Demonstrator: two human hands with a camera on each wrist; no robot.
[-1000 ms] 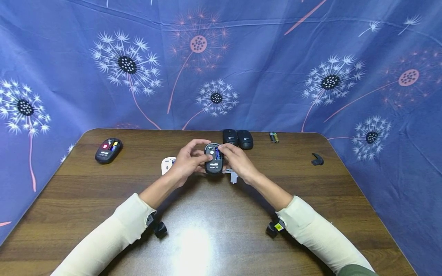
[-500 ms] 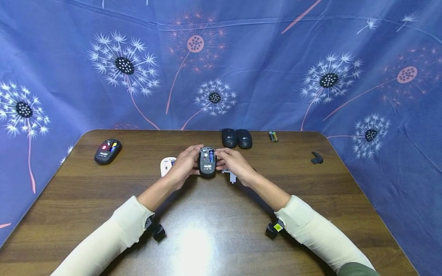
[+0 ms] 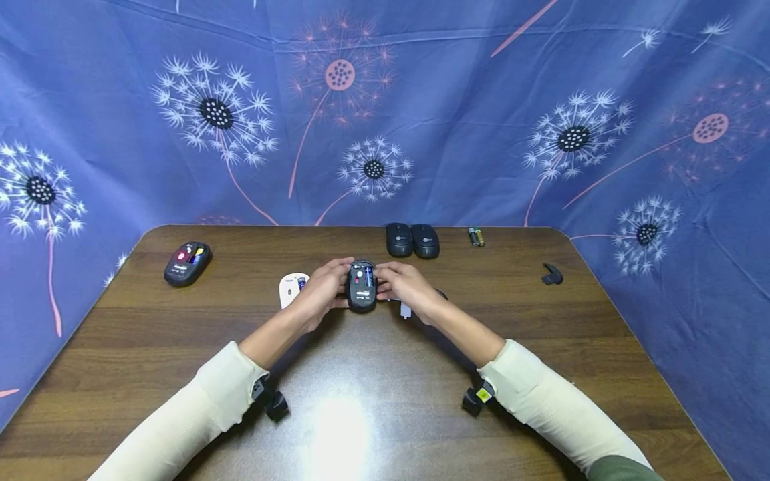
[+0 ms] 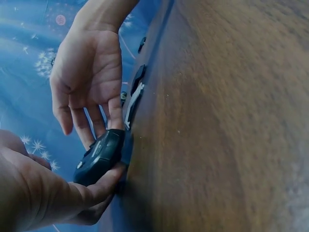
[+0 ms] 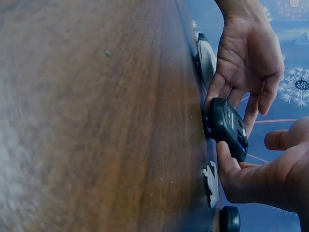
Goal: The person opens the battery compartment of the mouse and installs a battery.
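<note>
A black computer mouse (image 3: 361,287), underside up, lies between my hands in the middle of the table. Its battery bay is uncovered, with blue batteries (image 3: 369,275) inside. My left hand (image 3: 323,289) holds the left side, its fingers reaching under the edge in the left wrist view. From the right, my right hand (image 3: 410,287) holds the other side with its fingers, its thumb (image 5: 277,140) apart from the mouse in the right wrist view. A white mouse (image 3: 289,288) sits partly hidden behind my left hand. Near my right hand lies a grey cover piece (image 3: 406,310), partly covered by it.
Two black mice (image 3: 412,240) stand side by side at the back edge, and two batteries (image 3: 476,236) lie to their right. A black cover piece (image 3: 552,274) is at the right. Another opened black mouse (image 3: 188,264) rests at the far left. A patterned blue cloth (image 3: 457,120) hangs behind the table.
The mouse has come down and slightly left, toward the table. My left thumb has left its underside, and my right fingers have moved from the battery bay to its right side.
</note>
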